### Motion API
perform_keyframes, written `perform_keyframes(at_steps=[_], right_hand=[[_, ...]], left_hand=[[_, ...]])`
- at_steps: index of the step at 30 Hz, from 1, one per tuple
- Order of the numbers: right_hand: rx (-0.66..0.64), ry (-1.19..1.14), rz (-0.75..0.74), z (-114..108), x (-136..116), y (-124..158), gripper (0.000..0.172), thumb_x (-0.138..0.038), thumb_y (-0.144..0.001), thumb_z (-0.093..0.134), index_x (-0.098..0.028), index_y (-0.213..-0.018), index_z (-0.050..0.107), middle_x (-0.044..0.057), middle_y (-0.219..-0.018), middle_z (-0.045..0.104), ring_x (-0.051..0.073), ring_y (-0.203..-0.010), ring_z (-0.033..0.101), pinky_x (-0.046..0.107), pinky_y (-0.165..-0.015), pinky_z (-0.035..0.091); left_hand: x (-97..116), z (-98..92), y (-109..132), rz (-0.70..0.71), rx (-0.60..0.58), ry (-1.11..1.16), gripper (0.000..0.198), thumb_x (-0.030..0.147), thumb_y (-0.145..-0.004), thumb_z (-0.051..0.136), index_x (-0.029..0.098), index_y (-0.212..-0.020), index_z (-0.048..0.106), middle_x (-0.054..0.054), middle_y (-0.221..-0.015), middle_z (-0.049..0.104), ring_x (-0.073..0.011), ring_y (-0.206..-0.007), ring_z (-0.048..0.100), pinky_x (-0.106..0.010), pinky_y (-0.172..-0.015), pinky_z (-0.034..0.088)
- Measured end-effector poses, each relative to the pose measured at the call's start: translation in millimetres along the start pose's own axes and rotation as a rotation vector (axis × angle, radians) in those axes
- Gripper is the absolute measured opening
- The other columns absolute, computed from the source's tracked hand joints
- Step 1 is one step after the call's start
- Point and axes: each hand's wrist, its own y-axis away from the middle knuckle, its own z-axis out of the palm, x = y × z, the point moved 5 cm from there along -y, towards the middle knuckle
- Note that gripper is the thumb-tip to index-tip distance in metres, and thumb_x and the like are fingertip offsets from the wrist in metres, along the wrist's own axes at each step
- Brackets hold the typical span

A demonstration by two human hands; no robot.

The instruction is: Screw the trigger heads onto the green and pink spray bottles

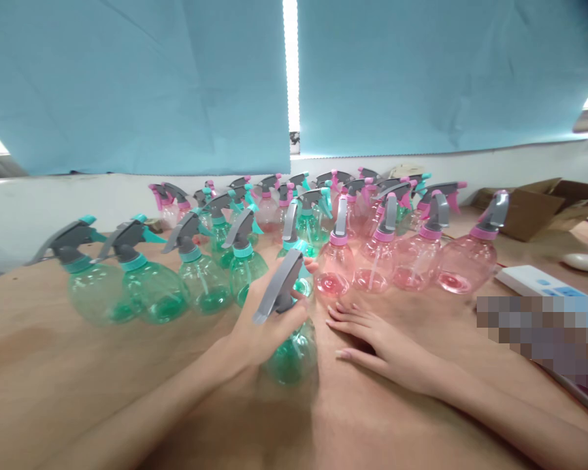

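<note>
My left hand (262,310) is closed round the neck of a green spray bottle (290,358) with a grey and teal trigger head, in the middle of the table. Its fingers lie partly hidden behind the spray head. To the right, my right hand (365,333) rests flat on the wooden table with its fingers spread, holding nothing. Just beyond it stands a row of pink spray bottles, the nearest being a pink spray bottle (334,264). On the left is a row of green ones, among them a green spray bottle (157,290).
Several more spray bottles (308,222) in both colours crowd the back of the wooden table (53,398). At the right are an open cardboard box (534,209), a white computer mouse (585,262) and a white and blue box (534,282). Blue curtains (142,85) hang behind.
</note>
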Motion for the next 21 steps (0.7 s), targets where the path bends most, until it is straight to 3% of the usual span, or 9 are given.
perform_keyframes(at_steps=[13, 21], right_hand=[[0.002, -0.004, 0.005, 0.7, 0.7, 0.0, 0.06, -0.057, -0.095, 0.05, -0.021, -0.143, 0.05, 0.009, -0.15, 0.047, 0.03, -0.142, 0.037, 0.054, -0.118, 0.026], [-0.01, -0.007, 0.009, -0.1, -0.7, 0.0, 0.06, -0.058, -0.096, 0.049, -0.021, -0.142, 0.051, 0.01, -0.15, 0.046, 0.031, -0.142, 0.035, 0.055, -0.118, 0.024]], left_hand=[[-0.6, -0.8, 0.0, -0.03, 0.015, 0.012, 0.033, 0.02, -0.07, 0.051, 0.023, -0.102, 0.054, 0.007, -0.063, 0.032, -0.0114, -0.052, 0.039, -0.026, -0.052, 0.032], [7.4, -3.2, 0.6, 0.0, 0.012, -0.024, 0.011, 0.022, -0.071, 0.049, 0.023, -0.082, 0.046, 0.007, -0.062, 0.03, -0.0109, -0.051, 0.032, -0.027, -0.05, 0.025]])
